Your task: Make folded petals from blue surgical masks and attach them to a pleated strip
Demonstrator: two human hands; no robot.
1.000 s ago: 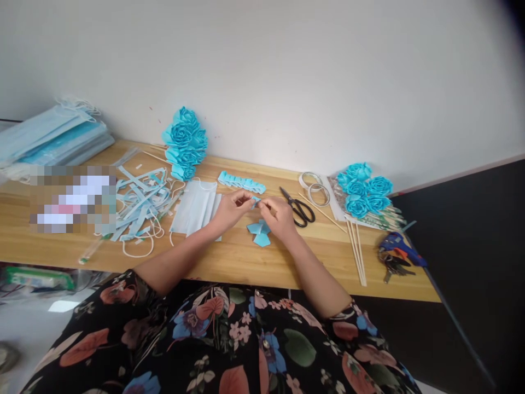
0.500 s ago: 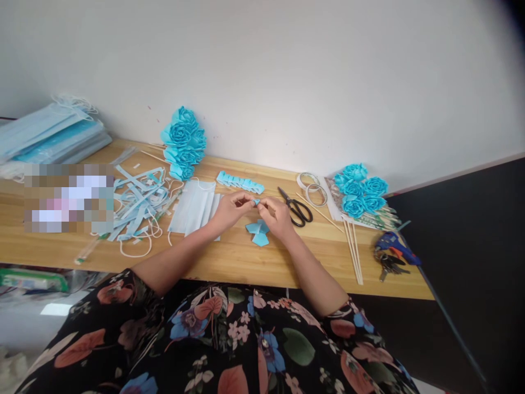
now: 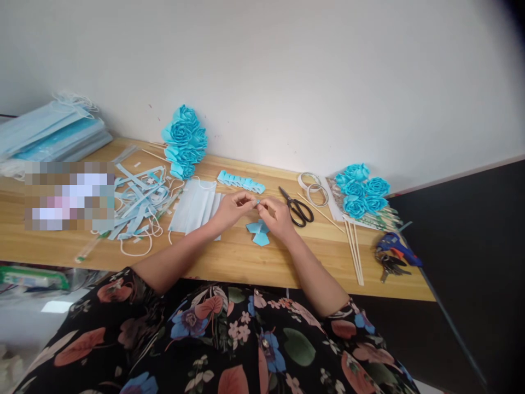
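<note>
My left hand (image 3: pixel 233 212) and my right hand (image 3: pixel 275 216) meet over the table, their fingertips pinching a small blue petal piece (image 3: pixel 258 202) between them. Most of that piece is hidden by the fingers. Just below my right hand lie a few loose blue petal pieces (image 3: pixel 260 238), partly covered by it. Behind the hands is a row of overlapping folded blue pieces (image 3: pixel 240 181). Pale blue face masks (image 3: pixel 192 205) lie fanned out beside my left hand. To the right of my right hand are black-handled scissors (image 3: pixel 298 209).
Blue flowers on sticks (image 3: pixel 184 142) lean at the back left, and more blue flowers (image 3: pixel 361 190) lie right. Tape rolls (image 3: pixel 317 195), wooden sticks (image 3: pixel 353 254), a blue glue gun (image 3: pixel 396 246) and keys (image 3: pixel 391 265) are rightward. Cut strips (image 3: pixel 141 205) and stacked masks (image 3: pixel 53 131) fill the left.
The blue piece between my fingertips shows less now, as the fingers have closed further over it. Both hands stay in nearly the same place.
</note>
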